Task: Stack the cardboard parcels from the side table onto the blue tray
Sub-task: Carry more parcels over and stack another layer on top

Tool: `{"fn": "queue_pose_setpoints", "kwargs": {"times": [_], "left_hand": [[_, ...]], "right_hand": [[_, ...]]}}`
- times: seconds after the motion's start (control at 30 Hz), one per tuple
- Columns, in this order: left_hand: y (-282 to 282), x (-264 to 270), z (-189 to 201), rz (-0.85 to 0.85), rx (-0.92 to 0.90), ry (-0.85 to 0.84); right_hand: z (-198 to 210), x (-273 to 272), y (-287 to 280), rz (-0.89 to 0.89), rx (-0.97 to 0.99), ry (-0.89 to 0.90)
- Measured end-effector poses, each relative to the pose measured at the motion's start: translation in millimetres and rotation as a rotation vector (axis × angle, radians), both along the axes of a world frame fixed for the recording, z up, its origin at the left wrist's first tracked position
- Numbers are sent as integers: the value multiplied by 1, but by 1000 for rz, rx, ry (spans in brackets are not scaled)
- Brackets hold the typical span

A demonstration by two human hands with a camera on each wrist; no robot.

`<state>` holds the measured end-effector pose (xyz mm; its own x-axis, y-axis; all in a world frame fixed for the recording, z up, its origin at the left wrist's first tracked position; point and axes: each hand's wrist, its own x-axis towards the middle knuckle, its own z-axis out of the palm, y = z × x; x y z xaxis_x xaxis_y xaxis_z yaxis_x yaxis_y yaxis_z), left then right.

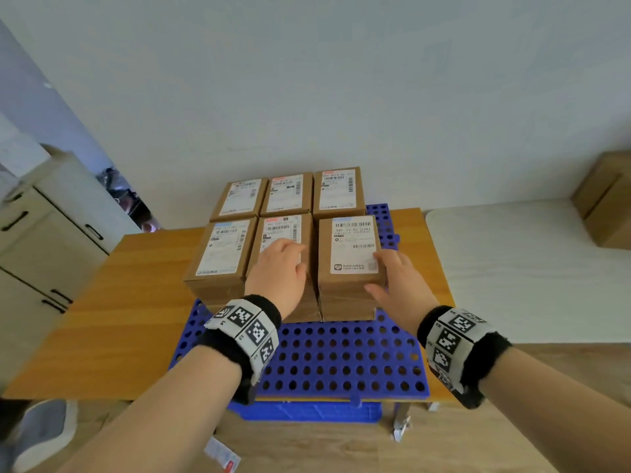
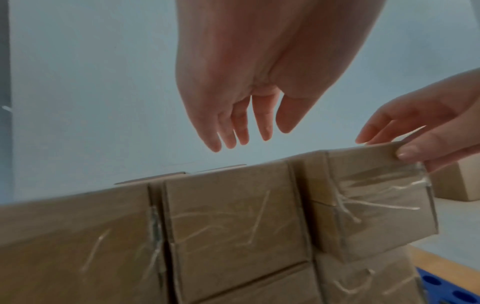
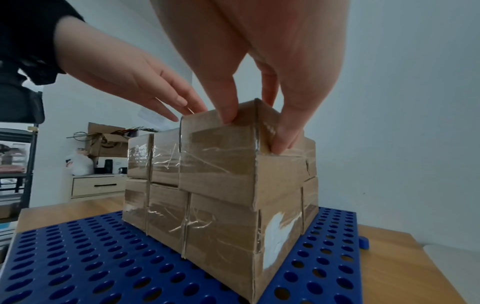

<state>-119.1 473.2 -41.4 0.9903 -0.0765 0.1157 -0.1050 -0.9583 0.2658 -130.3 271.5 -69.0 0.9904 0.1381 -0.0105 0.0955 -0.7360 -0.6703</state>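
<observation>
Cardboard parcels with white labels stand in two layers, three wide and two deep, on the blue perforated tray (image 1: 341, 356) (image 3: 78, 257). My right hand (image 1: 381, 273) (image 3: 255, 131) grips the front right top parcel (image 1: 345, 295) (image 2: 374, 205) (image 3: 218, 164), thumb on its near face and fingers on its right side. This parcel juts slightly forward of the one beneath it. My left hand (image 1: 297, 259) (image 2: 262, 127) hovers over the middle front parcel (image 1: 273, 233) with straight, relaxed fingers and holds nothing.
The tray lies on a wooden table (image 1: 119, 302) against a pale wall. A white side table (image 1: 512, 268) at the right carries a large cardboard box (image 1: 604, 199). Pale cabinets (image 1: 41, 233) stand to the left. A blue crate (image 1: 307, 413) sits under the table's front edge.
</observation>
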Motion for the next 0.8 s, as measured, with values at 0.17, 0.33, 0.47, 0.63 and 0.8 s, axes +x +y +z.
{"fn": "queue_pose_setpoints", "kwargs": {"times": [0.17, 0.33, 0.47, 0.63, 0.8], "left_hand": [[30, 16, -5, -112, 226, 73], [47, 24, -12, -205, 306, 68], [49, 25, -11, -254, 297, 23], [49, 22, -6, -265, 239, 44], [50, 22, -6, -260, 207, 57]], "right_hand": [[0, 3, 13, -75, -36, -43], [2, 0, 30, -144, -59, -46], [5, -2, 39, -187, -98, -33], [4, 2, 43, -173, -178, -10], [9, 5, 57, -166, -254, -12]]}}
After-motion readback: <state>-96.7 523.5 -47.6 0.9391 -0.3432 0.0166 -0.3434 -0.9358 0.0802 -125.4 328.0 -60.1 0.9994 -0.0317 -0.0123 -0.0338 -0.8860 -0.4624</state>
